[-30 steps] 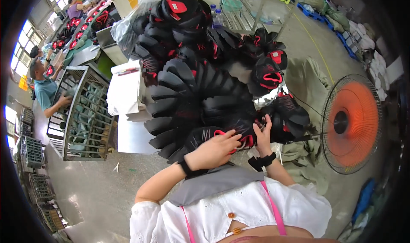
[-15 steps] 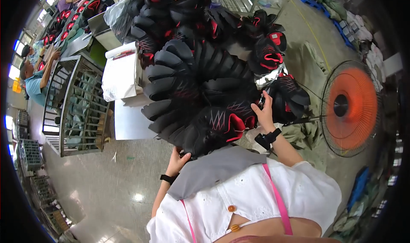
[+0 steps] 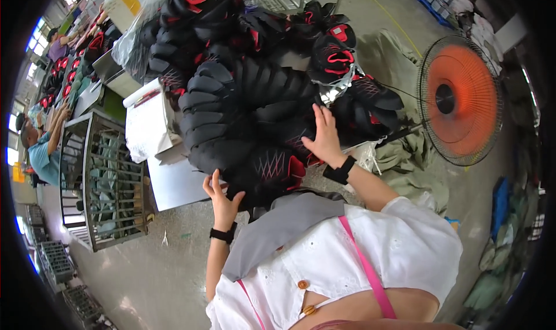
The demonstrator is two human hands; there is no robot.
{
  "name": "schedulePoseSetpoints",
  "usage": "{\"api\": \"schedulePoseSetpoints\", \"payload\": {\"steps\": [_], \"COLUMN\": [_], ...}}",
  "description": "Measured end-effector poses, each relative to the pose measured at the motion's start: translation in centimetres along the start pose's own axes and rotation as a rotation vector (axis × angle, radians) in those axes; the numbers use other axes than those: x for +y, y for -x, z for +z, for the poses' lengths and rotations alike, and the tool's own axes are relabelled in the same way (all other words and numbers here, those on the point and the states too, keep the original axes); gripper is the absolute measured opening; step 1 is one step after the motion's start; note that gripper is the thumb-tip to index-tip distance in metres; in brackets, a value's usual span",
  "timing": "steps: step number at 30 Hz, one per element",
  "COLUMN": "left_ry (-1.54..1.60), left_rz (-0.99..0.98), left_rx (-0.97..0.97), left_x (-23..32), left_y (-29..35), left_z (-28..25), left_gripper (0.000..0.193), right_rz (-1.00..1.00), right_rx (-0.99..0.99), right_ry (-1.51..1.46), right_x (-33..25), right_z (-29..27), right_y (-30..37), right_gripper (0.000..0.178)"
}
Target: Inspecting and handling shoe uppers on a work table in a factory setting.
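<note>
A packed ring of black shoe uppers with red linings lies on the table before me. My left hand is at the ring's near left side, fingers and thumb apart, beside the nearest upper, which has grey criss-cross lines and a red collar. On the right of the ring, my right hand spreads its fingers against the black uppers, thumb pointing left. Nothing shows in either hand. More black and red uppers lie just beyond my right hand.
An orange fan stands at the right. White papers with a pen lie on the table's left part, beside a metal cage cart. Further uppers are heaped at the back. A person in a blue shirt works at far left.
My right hand has moved left onto the ring and spread its fingers; the small dark tool it held no longer shows. My left hand has loosened its fingers. The view has shifted.
</note>
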State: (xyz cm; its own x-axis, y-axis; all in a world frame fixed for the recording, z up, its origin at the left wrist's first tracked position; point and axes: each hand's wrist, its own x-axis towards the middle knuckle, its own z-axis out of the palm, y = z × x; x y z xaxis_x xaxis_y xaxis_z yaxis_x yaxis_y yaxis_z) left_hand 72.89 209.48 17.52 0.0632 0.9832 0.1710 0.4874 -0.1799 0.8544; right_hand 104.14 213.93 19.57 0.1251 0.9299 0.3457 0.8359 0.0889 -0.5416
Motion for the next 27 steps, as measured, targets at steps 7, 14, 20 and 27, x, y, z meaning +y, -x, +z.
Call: {"api": "schedulePoseSetpoints", "payload": {"steps": [7, 14, 20, 27], "left_ry": [-0.221, -0.380, -0.477, -0.574], "left_rz": [0.330, 0.491, 0.737, 0.357], "left_rx": [0.022, -0.021, 0.069, 0.048], "left_x": [1.3, -2.9, -0.9, -13.2], "left_y": [-3.3, -8.1, -10.1, -4.8], "left_z": [-4.4, -6.4, -11.0, -10.6], "left_gripper": [0.035, 0.022, 0.016, 0.028], "right_rz": [-0.255, -0.224, -0.240, 0.091], "right_rx": [-0.189, -0.318, -0.034, 0.174], "right_ry": [0.273, 0.239, -0.016, -0.514], "right_x": [-5.9, -5.8, -3.2, 1.6], "right_z": [2.5, 4.9, 2.1, 4.0], "right_y": [-1.3, -4.2, -4.5, -0.3], "right_gripper": [0.098, 0.091, 0.081, 0.076]}}
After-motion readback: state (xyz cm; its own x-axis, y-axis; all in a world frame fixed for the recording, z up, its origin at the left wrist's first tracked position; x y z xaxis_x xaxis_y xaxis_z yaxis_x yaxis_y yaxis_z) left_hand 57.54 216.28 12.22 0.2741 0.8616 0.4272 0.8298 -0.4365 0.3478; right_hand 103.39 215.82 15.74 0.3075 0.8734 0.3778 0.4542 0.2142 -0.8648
